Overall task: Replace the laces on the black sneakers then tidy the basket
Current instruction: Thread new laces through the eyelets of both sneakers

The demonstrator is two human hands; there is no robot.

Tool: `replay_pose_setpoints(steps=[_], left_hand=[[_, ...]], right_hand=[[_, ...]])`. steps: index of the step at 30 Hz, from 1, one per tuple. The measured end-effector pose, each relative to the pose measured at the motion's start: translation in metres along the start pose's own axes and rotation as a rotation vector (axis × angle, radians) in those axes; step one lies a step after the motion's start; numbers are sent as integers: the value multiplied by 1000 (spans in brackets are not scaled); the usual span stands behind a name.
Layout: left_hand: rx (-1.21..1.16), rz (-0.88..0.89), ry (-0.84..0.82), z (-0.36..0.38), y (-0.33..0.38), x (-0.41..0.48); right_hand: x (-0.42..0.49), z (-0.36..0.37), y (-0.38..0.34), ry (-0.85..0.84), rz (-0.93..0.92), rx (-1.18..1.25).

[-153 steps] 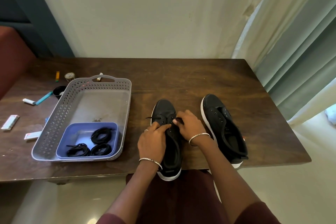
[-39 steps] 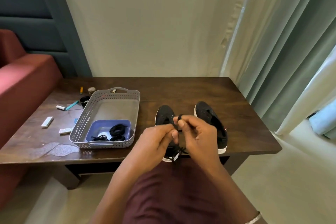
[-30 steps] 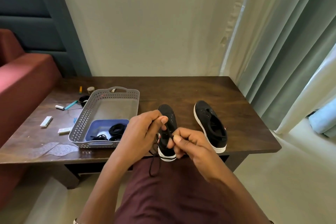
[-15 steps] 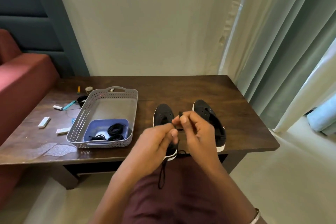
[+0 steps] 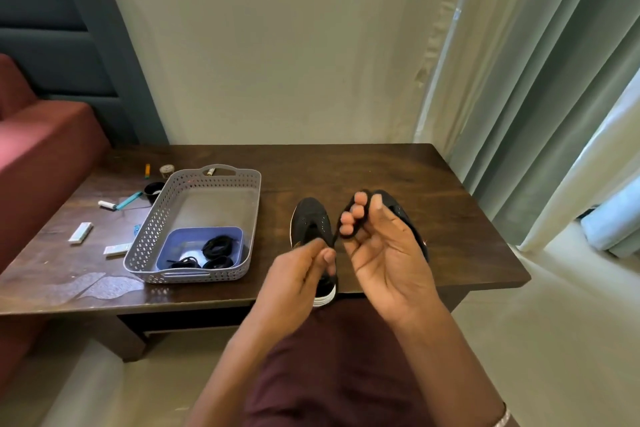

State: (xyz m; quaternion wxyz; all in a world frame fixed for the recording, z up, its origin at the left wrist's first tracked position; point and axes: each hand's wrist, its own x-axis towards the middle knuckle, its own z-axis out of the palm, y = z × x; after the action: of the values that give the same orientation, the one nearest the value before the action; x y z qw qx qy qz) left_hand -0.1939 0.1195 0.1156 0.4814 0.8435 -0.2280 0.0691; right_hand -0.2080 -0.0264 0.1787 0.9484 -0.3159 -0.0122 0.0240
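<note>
Half a second back the two hands were pressed close together over the sneakers. Now the right hand (image 5: 384,253) has turned its palm up toward the camera and the hands sit slightly apart. The tail of lace that hung down toward the lap no longer shows.

A pale curtain (image 5: 536,97) hangs on the right and a red sofa (image 5: 45,149) stands on the left. Between them is the dark wooden desk (image 5: 346,166). On its left half rests a grey perforated basket (image 5: 254,218). To the right of the basket, the left sneaker (image 5: 310,222) lies with its toe pointing away and its heel at the near edge. The right sneaker (image 5: 398,210) lies beside it, mostly hidden behind the right hand.

The right hand's fingers are bent, with a black lace (image 5: 348,236) looped round them. A short strand runs from that loop down to the left hand (image 5: 298,281), which pinches it between thumb and fingertips.

A blue tray (image 5: 180,241) sits in the near end of the basket and holds coiled black laces (image 5: 219,246). Small white packs and a teal pen lie on the desk to the left of the basket.
</note>
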Motion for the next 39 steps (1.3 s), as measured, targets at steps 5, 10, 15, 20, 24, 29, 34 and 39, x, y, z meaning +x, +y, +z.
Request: replay_pose_setpoints(steps=[5,10,15,20,24,29,34,39], left_hand=[[13,17,-144,2,6,-7],[64,74,-33,-28,11,4],[155,105,23,-47,4,15],[1,37,39,-24,-8,9],[-21,-6,-60,0,-16,-4],[16,2,-213,6,-8,-14],[60,33,-64,-30,-6,2],[75,54,17,-46,-7,12]], right_hand=[[10,-18,18,95,-338,-601],[6,-51,33,-129,-574,-1481],[-10,-47,27,-206,-161,-1198],[-18,-15,8,-193,119,-445],[-5,-6,0,-20,-32,-177],[10,-25,20,170,-328,-689],[2,-62,41,-112,-438,-1465],[-14,-45,33,-214,-21,-931]])
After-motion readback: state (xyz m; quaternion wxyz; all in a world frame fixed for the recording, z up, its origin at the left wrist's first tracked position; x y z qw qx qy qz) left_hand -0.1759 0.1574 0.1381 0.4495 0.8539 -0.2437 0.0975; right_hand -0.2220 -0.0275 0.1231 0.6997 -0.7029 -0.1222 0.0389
